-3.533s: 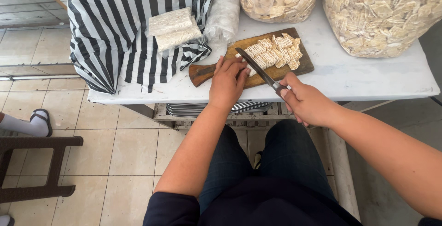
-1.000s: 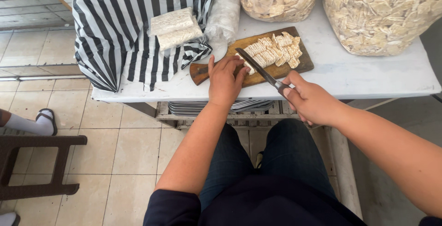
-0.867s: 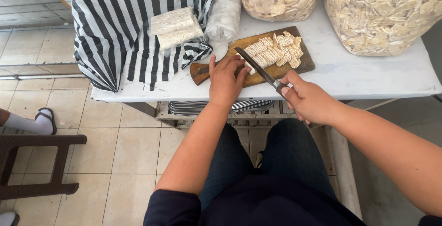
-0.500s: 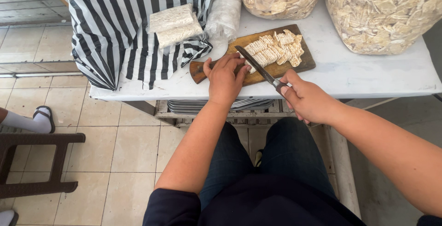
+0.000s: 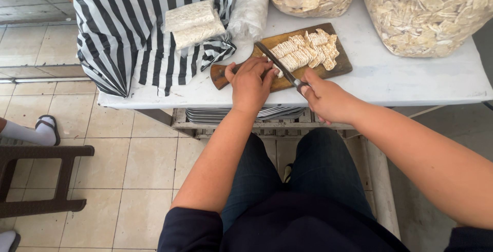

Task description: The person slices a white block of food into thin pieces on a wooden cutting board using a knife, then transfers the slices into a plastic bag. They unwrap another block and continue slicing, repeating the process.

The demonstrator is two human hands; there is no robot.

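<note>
A wooden cutting board [image 5: 343, 66] lies on the white table [image 5: 390, 77], with several pale sliced pieces [image 5: 308, 51] piled across it. My left hand [image 5: 250, 83] presses down on a pale block at the board's near-left end, fingers curled over it. My right hand [image 5: 324, 98] grips the handle of a knife [image 5: 276, 65] whose blade slants up-left right beside my left fingers. The block under my left hand is mostly hidden.
A black-and-white striped cloth [image 5: 128, 26] drapes over the table's left side with two wrapped pale blocks [image 5: 192, 23] on it. Two large clear bags of pale chips [image 5: 426, 13] stand at the back. A dark wooden bench [image 5: 38, 180] and another person's socked foot [image 5: 31, 131] are at left.
My left hand has shifted slightly leftward along the board, and the knife blade followed beside it. The sliced pile has stayed in place.
</note>
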